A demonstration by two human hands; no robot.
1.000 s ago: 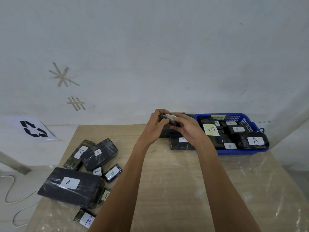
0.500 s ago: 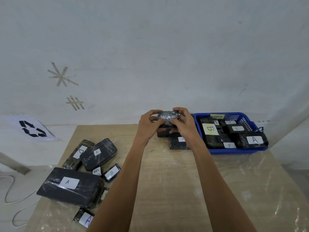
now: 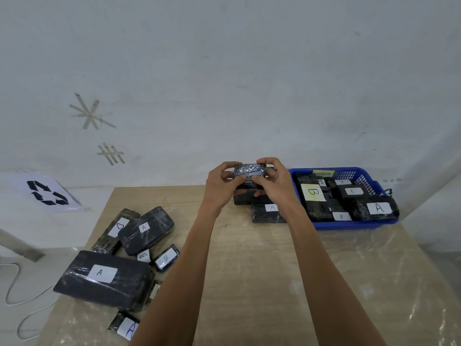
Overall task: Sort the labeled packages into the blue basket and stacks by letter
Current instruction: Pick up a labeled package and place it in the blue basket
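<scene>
A small black wrapped package (image 3: 249, 170) is held up above the table's far edge. My left hand (image 3: 222, 181) grips its left end and my right hand (image 3: 273, 182) grips its right end; no label shows on it. Below the hands lies a stack of black packages (image 3: 267, 211), the front one labeled A. The blue basket (image 3: 369, 224) at the far right holds several packages labeled A and B. At the left lies a loose group: a large A package (image 3: 104, 278), another A package (image 3: 146, 229), a D package (image 3: 116, 228) and small B packages (image 3: 166, 257).
The wooden table (image 3: 249, 283) is covered with clear plastic film. A small A package (image 3: 126, 327) sits by the front left edge. A white cable (image 3: 15, 290) trails on the floor at left. A sheet with a recycling symbol (image 3: 47, 196) lies at far left.
The package has been turned in both hands, from a narrow edge-on view to its broad side facing me, and it sits slightly higher over the stack.
</scene>
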